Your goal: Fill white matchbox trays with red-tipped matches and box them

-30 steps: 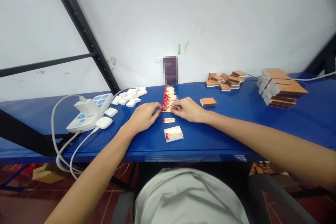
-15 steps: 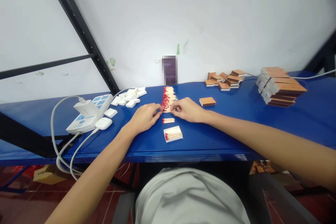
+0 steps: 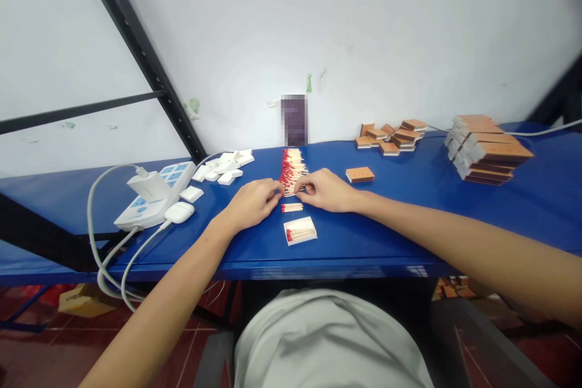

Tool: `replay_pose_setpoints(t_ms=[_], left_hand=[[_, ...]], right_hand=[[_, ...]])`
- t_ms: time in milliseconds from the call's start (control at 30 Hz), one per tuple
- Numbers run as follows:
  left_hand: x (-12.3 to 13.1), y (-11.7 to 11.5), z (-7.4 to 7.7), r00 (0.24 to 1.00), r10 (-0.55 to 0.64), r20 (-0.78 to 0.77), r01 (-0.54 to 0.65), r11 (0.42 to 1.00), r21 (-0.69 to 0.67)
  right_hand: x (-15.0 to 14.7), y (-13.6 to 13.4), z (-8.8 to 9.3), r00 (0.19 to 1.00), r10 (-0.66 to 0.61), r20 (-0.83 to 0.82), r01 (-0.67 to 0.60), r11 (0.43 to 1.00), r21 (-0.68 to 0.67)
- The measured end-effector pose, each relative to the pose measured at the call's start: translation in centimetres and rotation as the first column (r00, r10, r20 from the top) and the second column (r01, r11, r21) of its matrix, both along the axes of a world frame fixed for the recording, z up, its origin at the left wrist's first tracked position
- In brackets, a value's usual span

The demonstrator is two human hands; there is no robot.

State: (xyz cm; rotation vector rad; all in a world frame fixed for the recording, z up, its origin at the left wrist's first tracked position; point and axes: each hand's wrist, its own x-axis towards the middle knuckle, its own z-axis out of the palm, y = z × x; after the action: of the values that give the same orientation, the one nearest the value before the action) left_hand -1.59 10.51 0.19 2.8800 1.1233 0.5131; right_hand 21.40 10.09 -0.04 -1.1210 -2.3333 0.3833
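Note:
A long pile of red-tipped matchsticks (image 3: 293, 167) lies on the blue table, heads to the left. At its near end, my left hand (image 3: 255, 201) pinches at the red heads with thumb and forefinger. Opposite it, my right hand (image 3: 324, 190) has its fingers curled and closed at the plain wooden ends. How many matchsticks the fingertips grip is too small to tell. Just nearer to me is a small separate row of matchsticks (image 3: 292, 208). Closer still sits an open white matchbox tray (image 3: 309, 222) with several matchsticks inside, on its near side.
White matchbox trays (image 3: 225, 165) lie heaped at left, beside a power strip (image 3: 143, 209) with cables and a white plug-in case (image 3: 179, 212). Right of my hand is one brown matchbox sleeve (image 3: 360, 175); behind are loose brown boxes (image 3: 402, 138) and a stacked block (image 3: 488, 148).
Both hands stay at the near end of the matchstick pile, with barely any movement of the fingers. The whole view has shifted very slightly.

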Motion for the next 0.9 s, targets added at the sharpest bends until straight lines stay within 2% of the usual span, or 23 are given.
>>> replay_pose_setpoints(t_ms=[167,467,633,900], left_hand=[[0.1,-0.3,0.2,1.0,-0.002,0.001,0.002,1.0,-0.012],[0.3,-1.0,0.5,1.0,0.01,-0.001,-0.01,0.999,-0.041],[0.1,-0.9,0.4,0.99,0.144,-0.01,-0.144,0.989,0.018],[0.2,-1.0,0.4,0.992,0.115,-0.041,-0.115,0.993,0.016]], right_hand=[[0.2,0.3,-0.1,0.998,-0.055,-0.035,0.056,0.998,0.019],[0.4,0.2,0.0,0.992,-0.112,0.051,0.11,0.993,0.034],[0.4,-0.3,0.3,0.994,-0.07,0.086,0.07,0.998,0.011],[0.0,-1.2,0.6,0.991,0.027,0.129,-0.034,0.998,0.05]])
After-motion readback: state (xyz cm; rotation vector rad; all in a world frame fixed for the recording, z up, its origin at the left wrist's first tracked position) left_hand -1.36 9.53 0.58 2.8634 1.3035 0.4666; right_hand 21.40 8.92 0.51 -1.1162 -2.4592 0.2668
